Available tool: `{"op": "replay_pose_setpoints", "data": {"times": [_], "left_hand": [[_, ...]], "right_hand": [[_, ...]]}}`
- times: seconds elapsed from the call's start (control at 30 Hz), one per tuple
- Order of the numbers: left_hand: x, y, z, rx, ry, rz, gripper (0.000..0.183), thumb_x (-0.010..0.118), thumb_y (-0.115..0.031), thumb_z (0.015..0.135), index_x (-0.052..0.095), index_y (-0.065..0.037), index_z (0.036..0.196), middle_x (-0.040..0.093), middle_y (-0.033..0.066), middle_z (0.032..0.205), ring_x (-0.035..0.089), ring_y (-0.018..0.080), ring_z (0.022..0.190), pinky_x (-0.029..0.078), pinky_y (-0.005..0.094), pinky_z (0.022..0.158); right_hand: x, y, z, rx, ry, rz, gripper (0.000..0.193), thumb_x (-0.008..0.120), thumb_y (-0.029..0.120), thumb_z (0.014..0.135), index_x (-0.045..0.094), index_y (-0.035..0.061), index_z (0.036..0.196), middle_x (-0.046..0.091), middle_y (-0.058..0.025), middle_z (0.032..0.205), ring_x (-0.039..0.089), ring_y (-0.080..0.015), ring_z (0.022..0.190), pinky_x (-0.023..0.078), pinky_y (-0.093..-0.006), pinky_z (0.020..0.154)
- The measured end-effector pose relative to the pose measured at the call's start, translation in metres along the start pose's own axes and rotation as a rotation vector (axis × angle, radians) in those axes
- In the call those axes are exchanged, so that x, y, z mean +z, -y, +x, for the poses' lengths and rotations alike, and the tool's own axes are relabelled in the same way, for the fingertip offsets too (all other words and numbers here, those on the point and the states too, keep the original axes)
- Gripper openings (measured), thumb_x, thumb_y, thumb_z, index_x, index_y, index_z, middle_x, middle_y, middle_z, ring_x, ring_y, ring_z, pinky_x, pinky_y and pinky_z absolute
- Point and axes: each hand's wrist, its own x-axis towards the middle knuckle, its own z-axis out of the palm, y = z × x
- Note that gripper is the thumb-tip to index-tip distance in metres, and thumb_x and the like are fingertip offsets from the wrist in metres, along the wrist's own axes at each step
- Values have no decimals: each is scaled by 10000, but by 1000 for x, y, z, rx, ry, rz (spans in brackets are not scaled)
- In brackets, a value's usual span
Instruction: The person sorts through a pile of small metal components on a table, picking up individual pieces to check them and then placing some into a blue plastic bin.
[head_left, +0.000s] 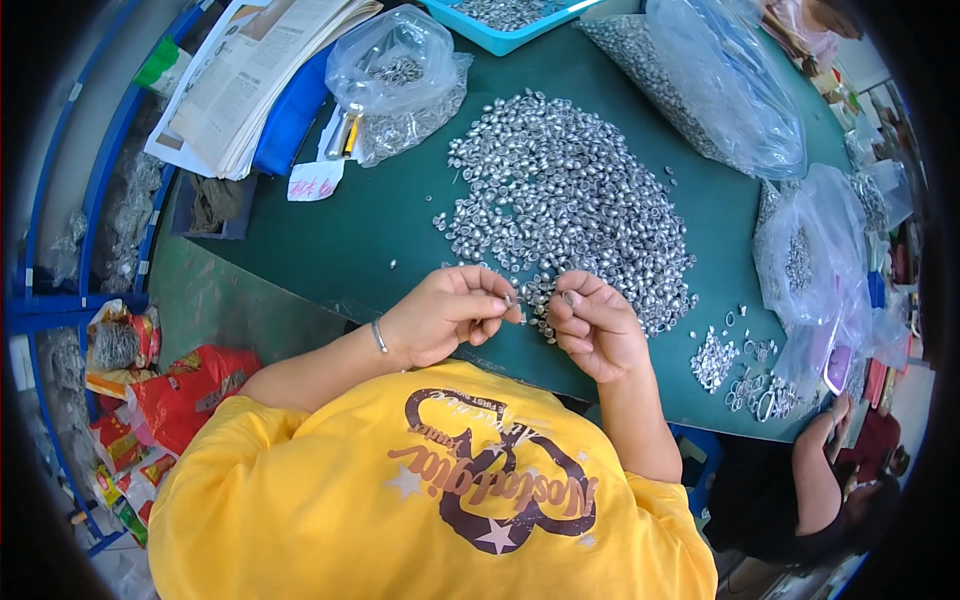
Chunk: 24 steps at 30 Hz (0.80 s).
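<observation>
A broad heap of small silver domed metal pieces [590, 190] lies on the green tabletop [360, 240]. At its near edge, my left hand [462, 312] is closed in a pinch, with a tiny silver metal piece showing at the fingertips. My right hand [604, 325] is beside it on the right, thumb pressed to curled fingers. Whatever it may hold is too small to make out. The two hands are apart, with loose pieces from the heap visible between them.
Clear plastic bags of metal parts [400, 85] stand at the back left; a larger bag [700, 95] lies back right. A blue tray [500, 38] sits at the far edge. Small piles of pieces [714, 360] lie right, near another person's arm [818, 460]. Papers [240, 85] are stacked left.
</observation>
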Motion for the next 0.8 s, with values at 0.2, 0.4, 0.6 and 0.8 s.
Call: {"op": "replay_pose_setpoints", "data": {"times": [0.2, 0.4, 0.6, 0.8], "left_hand": [[-10, -12, -6, -15, 25, -50, 146, 448, 6, 757, 527, 7, 880, 572, 106, 848, 541, 117, 674, 430, 209, 519], [-16, -19, -2, -11, 5, -65, 111, 454, -28, 794, 536, -8, 866, 556, 68, 804, 518, 105, 656, 430, 223, 546], [-25, -20, -3, -22, -1, -37, 97, 457, -26, 806, 536, -13, 860, 544, 53, 779, 503, 96, 639, 426, 223, 543], [-23, -22, 4, -55, 21, -9, 101, 463, -32, 815, 541, -10, 875, 546, 46, 781, 505, 90, 651, 426, 210, 554]], "right_hand": [[-2, 1, -5, -99, -269, -821, 108, 580, 50, 756, 607, -35, 818, 601, -102, 688, 530, -163, 524, 376, -244, 403], [18, -28, 24, -703, -366, -2289, 139, 608, 98, 726, 645, 90, 860, 534, -67, 656, 556, -266, 581, 455, -356, 518], [14, -24, 22, -728, -431, -2294, 67, 626, 56, 712, 576, 57, 757, 531, -69, 696, 547, -224, 574, 448, -306, 521], [23, -12, 20, -261, -401, -774, 93, 582, 43, 793, 570, -12, 867, 609, -71, 736, 452, -57, 498, 343, -184, 402]]}}
